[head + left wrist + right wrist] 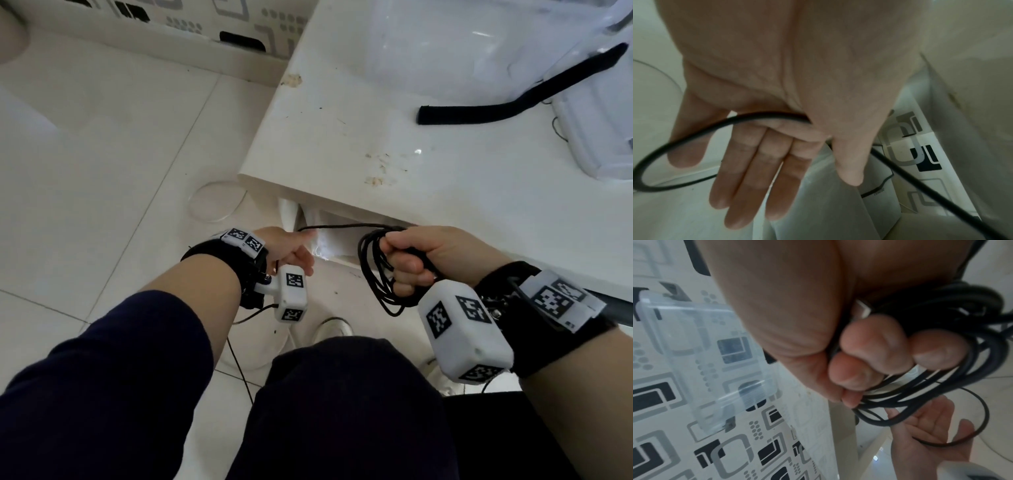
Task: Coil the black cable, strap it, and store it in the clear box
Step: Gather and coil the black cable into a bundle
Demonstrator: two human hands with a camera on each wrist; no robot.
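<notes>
The black cable is gathered as a bundle of loops in the right hand, whose fingers are clenched round it, below the front edge of the tabletop. From the top of the bundle one free strand runs level toward 9 o'clock to the left hand, so its long axis lies straight between the two hands. In the left wrist view that strand is seen tucked between thumb and palm while the fingers stay straight and relaxed; it is guided rather than clenched. The next loop would seem to depend on the left hand carrying this strand back toward 3 o'clock, to the nearer right hand. The black strap lies on the tabletop at 1 o'clock from the bundle, one end resting up on the clear box, which sits farther back at 12 o'clock. The tabletop edge stands between bundle and strap.
</notes>
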